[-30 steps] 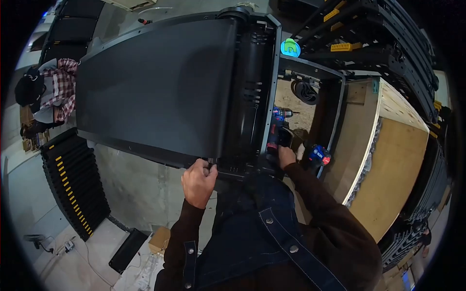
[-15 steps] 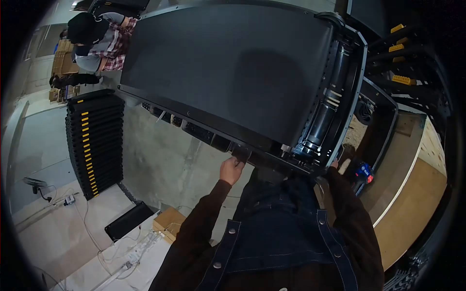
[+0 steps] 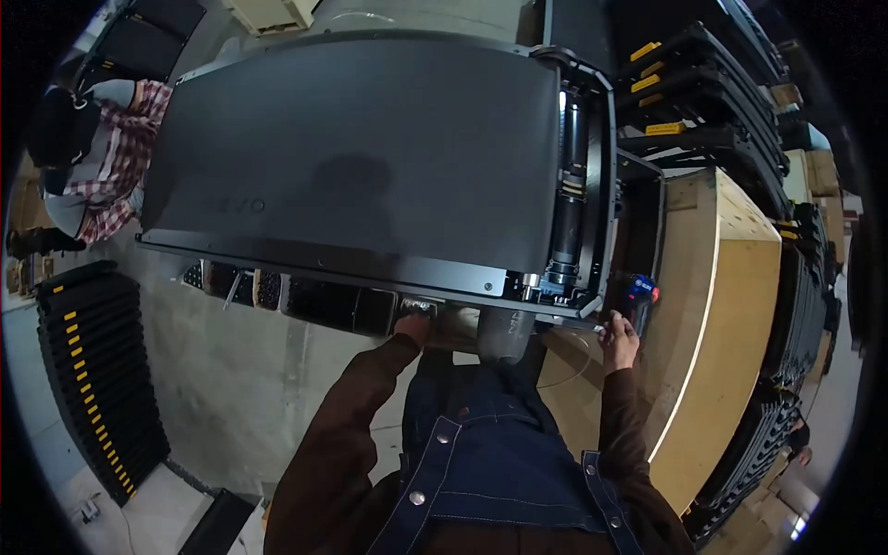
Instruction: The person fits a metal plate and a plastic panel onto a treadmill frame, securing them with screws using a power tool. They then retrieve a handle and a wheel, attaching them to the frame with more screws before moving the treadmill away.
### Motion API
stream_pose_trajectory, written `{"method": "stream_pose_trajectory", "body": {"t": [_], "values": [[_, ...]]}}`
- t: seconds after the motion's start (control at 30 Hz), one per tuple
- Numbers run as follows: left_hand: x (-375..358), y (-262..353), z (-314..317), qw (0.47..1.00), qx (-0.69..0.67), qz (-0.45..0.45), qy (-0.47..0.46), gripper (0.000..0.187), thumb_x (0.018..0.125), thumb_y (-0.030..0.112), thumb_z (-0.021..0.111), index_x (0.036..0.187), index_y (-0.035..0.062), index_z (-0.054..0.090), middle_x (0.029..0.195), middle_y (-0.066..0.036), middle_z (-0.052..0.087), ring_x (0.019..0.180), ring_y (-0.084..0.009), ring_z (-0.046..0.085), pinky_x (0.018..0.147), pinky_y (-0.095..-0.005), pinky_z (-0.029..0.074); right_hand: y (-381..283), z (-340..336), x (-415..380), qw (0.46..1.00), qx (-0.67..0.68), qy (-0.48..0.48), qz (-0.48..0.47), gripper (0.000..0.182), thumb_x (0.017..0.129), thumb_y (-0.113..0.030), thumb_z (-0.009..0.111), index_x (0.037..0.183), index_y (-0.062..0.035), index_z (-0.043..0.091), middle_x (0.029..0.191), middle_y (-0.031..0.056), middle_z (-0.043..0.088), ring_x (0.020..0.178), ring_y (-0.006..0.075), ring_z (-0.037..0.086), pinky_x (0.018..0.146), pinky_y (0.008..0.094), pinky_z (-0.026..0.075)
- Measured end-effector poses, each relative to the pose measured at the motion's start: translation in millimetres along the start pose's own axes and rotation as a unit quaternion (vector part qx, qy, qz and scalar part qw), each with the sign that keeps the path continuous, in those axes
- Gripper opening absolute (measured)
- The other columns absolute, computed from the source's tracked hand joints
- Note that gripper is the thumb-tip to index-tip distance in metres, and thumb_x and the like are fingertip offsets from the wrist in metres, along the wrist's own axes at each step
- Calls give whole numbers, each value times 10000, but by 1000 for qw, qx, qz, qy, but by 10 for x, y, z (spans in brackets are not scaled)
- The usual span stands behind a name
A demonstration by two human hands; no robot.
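A large black machine deck (image 3: 370,148) spans the upper middle, with a roller (image 3: 573,148) exposed at its right end. Below the deck's near edge, my left hand (image 3: 414,327) reaches into a small bin of metal parts (image 3: 421,305); its fingers are hidden there. My right hand (image 3: 620,340) is closed at the deck's near right corner, pinching something too small to name. A blue and red power tool (image 3: 640,289) lies just beyond it. Black bins (image 3: 319,302) hang in a row under the edge.
A person in a checked shirt (image 3: 116,157) stands at the deck's far left end. Stacked black frames (image 3: 97,379) rise at the left. A wooden crate (image 3: 731,305) is on the right, beside racks of black parts (image 3: 694,102).
The view has shifted, and the deck sits further left in it. My left hand has gone into the small bin. My right hand now shows more fully at the corner.
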State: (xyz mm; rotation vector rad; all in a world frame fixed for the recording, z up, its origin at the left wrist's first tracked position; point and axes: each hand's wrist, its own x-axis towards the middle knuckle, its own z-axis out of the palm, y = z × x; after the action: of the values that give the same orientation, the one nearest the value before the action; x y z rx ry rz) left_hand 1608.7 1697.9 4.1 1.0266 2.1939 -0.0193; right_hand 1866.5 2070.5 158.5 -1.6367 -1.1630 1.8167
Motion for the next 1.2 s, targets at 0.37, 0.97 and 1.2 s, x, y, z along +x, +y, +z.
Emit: {"method": "stream_pose_trajectory", "body": {"t": [0.37, 0.97, 1.2], "values": [[193, -233, 359, 994, 31, 92, 57, 182, 855, 230, 592, 780, 119, 715, 837, -133, 715, 810, -337, 711, 690, -489, 568, -171, 165, -921, 999, -34, -15, -33, 204, 969, -267, 680, 873, -96, 623, 761, 13, 632, 593, 106, 608, 527, 253, 501], [-154, -235, 36, 991, -90, -72, 73, 206, 875, 223, 600, 895, 67, 733, 973, -206, 707, 956, -402, 686, 816, -502, 564, -542, 598, -1413, 966, -97, -230, -65, 329, 994, -212, 643, 1245, -1, 614, 810, 40, 629, 646, 121, 624, 556, 242, 508], [62, -123, 583, 984, -28, 16, 174, 177, 844, 263, 609, 824, 123, 716, 877, -117, 704, 834, -321, 699, 741, -482, 553, -503, 1157, -1756, 945, -120, -300, -52, 151, 945, -124, 706, 1000, -22, 608, 782, 49, 648, 626, 116, 620, 559, 241, 505]]}}
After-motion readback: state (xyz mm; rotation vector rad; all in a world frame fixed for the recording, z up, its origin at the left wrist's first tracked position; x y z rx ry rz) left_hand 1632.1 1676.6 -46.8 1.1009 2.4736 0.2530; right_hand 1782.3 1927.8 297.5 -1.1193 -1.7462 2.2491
